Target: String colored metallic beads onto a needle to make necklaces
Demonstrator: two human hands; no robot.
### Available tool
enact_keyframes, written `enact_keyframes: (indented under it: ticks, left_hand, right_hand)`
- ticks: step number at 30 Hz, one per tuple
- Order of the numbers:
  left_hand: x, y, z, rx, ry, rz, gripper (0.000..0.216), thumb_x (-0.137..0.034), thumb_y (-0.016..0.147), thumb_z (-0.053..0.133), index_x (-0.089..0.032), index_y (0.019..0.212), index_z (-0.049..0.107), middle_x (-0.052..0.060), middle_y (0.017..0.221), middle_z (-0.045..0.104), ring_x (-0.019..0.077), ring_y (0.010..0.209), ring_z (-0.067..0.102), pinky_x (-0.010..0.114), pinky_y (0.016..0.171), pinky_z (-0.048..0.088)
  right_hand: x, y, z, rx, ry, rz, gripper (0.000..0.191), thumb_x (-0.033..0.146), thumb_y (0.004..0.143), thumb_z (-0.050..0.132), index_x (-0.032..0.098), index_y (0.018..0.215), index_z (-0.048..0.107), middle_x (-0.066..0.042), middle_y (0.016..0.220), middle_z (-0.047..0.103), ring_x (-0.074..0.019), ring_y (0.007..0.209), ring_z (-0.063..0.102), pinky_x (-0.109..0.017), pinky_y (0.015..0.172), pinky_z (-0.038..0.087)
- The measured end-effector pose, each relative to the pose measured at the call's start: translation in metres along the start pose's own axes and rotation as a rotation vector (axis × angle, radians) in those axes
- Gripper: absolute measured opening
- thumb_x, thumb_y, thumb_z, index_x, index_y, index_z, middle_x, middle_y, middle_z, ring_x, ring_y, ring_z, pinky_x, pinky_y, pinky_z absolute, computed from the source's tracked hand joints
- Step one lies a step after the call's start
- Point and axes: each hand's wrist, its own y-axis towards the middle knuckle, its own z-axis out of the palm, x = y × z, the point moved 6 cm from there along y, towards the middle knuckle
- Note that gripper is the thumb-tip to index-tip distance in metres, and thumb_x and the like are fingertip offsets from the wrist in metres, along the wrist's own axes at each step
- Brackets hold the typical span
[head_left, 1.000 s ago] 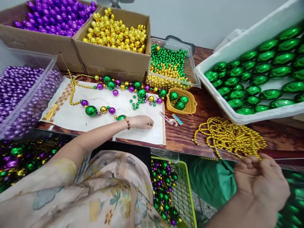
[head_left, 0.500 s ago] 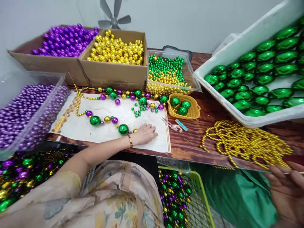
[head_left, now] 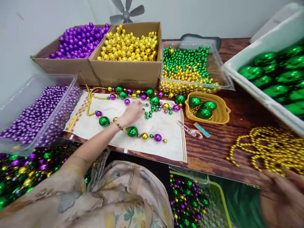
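My left hand (head_left: 133, 111), smeared by motion, hovers over the white cloth (head_left: 106, 134) with its fingertips beside a cluster of loose small green beads (head_left: 149, 114). A row of large green, gold and purple beads (head_left: 132, 131) lies below it, ending in a small gold bead. Another multicoloured bead string (head_left: 142, 94) runs along the cloth's back edge, joined to small gold beads (head_left: 89, 103) at left. At the right edge my right hand (head_left: 281, 193) is closed, thumb against fingers; what it holds is hidden. A thin thread (head_left: 204, 157) runs across the table towards it.
Boxes of purple beads (head_left: 80, 41) and gold beads (head_left: 129, 46) stand behind. Clear tubs hold lilac beads (head_left: 35, 114) and green-and-gold beads (head_left: 187, 65). A yellow basket (head_left: 220, 117), scissors (head_left: 190, 129), gold bead strands (head_left: 268, 147) and a foam box (head_left: 258, 90) are at right.
My left hand has moved up and left from the cloth's front to the loose green beads, uncovering the end of the bead row. The view has shifted; my right hand remains at the right edge.
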Motion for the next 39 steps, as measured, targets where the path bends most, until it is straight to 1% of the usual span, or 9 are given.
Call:
enact_keyframes:
  ticks: [3, 7, 11, 15, 19, 24, 30, 34, 39]
  left_hand:
    - [0.059, 0.004, -0.019, -0.049, 0.145, -0.217, 0.039, -0.020, 0.096, 0.051, -0.015, 0.135, 0.057, 0.017, 0.130, 0.055, 0.0308, 0.121, 0.054, 0.045, 0.104, 0.046]
    - [0.086, 0.004, -0.012, 0.060, 0.241, -0.264, 0.042, -0.025, 0.098, 0.047, -0.018, 0.138, 0.054, 0.018, 0.132, 0.052, 0.0323, 0.117, 0.058, 0.043, 0.091, 0.052]
    - [0.085, 0.006, 0.000, 0.117, 0.259, -0.273, 0.033, -0.022, 0.097, 0.044, -0.017, 0.127, 0.059, 0.018, 0.126, 0.055, 0.0319, 0.111, 0.061, 0.042, 0.088, 0.052]
    - [0.083, 0.009, 0.000, 0.046, 0.187, -0.233, 0.034, -0.022, 0.095, 0.048, -0.015, 0.126, 0.060, 0.018, 0.126, 0.056, 0.0323, 0.112, 0.061, 0.046, 0.093, 0.051]
    - [0.078, 0.011, -0.010, -0.108, -0.196, -0.176, 0.032, -0.029, 0.092, 0.057, -0.016, 0.121, 0.062, 0.013, 0.116, 0.064, 0.0246, 0.106, 0.062, 0.042, 0.096, 0.051]
    - [0.072, 0.018, -0.003, -0.018, -0.644, -0.205, 0.033, -0.036, 0.091, 0.058, -0.017, 0.117, 0.063, 0.010, 0.111, 0.068, 0.0193, 0.093, 0.065, 0.032, 0.076, 0.056]
    - [0.076, 0.031, 0.004, -0.044, -0.106, -0.148, 0.037, -0.020, 0.088, 0.058, -0.013, 0.125, 0.063, 0.014, 0.121, 0.063, 0.0272, 0.117, 0.059, 0.043, 0.105, 0.047]
    - [0.077, 0.034, 0.008, 0.070, 0.109, -0.097, 0.043, -0.019, 0.091, 0.055, -0.013, 0.133, 0.058, 0.016, 0.127, 0.058, 0.0284, 0.118, 0.059, 0.041, 0.102, 0.049]
    - [0.060, 0.050, -0.046, -0.110, 0.115, -0.088, 0.039, -0.026, 0.093, 0.056, -0.017, 0.130, 0.059, 0.011, 0.124, 0.062, 0.0236, 0.108, 0.062, 0.039, 0.100, 0.049]
  right_hand:
    - [-0.014, -0.044, 0.037, 0.107, 0.041, 0.082, 0.030, 0.020, 0.039, 0.091, 0.015, 0.066, 0.078, -0.006, 0.065, 0.071, -0.0147, 0.052, 0.068, -0.024, 0.046, 0.056]
    - [-0.041, -0.079, 0.072, 0.248, 0.096, 0.245, 0.026, 0.021, 0.051, 0.088, 0.014, 0.074, 0.079, -0.006, 0.063, 0.073, -0.0146, 0.045, 0.065, -0.023, 0.040, 0.054]
    - [-0.057, -0.102, 0.085, 0.374, 0.084, 0.292, 0.024, 0.023, 0.059, 0.087, 0.015, 0.080, 0.079, -0.005, 0.066, 0.075, -0.0149, 0.047, 0.066, -0.025, 0.043, 0.056]
    - [-0.066, -0.118, 0.081, 0.413, 0.028, 0.321, 0.023, 0.025, 0.064, 0.086, 0.016, 0.083, 0.078, -0.003, 0.065, 0.075, -0.0146, 0.046, 0.066, -0.026, 0.043, 0.057]
    - [-0.068, -0.117, 0.075, 0.352, 0.065, 0.305, 0.023, 0.025, 0.063, 0.086, 0.016, 0.082, 0.078, -0.002, 0.064, 0.074, -0.0144, 0.045, 0.065, -0.027, 0.043, 0.057]
    - [-0.068, -0.113, 0.079, 0.320, 0.080, 0.305, 0.024, 0.025, 0.061, 0.087, 0.015, 0.081, 0.077, -0.001, 0.063, 0.074, -0.0129, 0.044, 0.065, -0.024, 0.043, 0.056]
    - [-0.075, -0.115, 0.078, 0.290, 0.075, 0.274, 0.024, 0.026, 0.063, 0.086, 0.015, 0.081, 0.075, 0.000, 0.063, 0.074, -0.0128, 0.043, 0.064, -0.025, 0.042, 0.055]
    - [-0.081, -0.115, 0.075, 0.281, 0.114, 0.263, 0.026, 0.027, 0.063, 0.087, 0.014, 0.082, 0.075, -0.001, 0.062, 0.073, -0.0141, 0.043, 0.063, -0.027, 0.041, 0.055]
    - [-0.083, -0.113, 0.075, 0.289, 0.140, 0.255, 0.026, 0.027, 0.062, 0.088, 0.014, 0.081, 0.075, -0.001, 0.062, 0.073, -0.0143, 0.042, 0.062, -0.028, 0.040, 0.055]
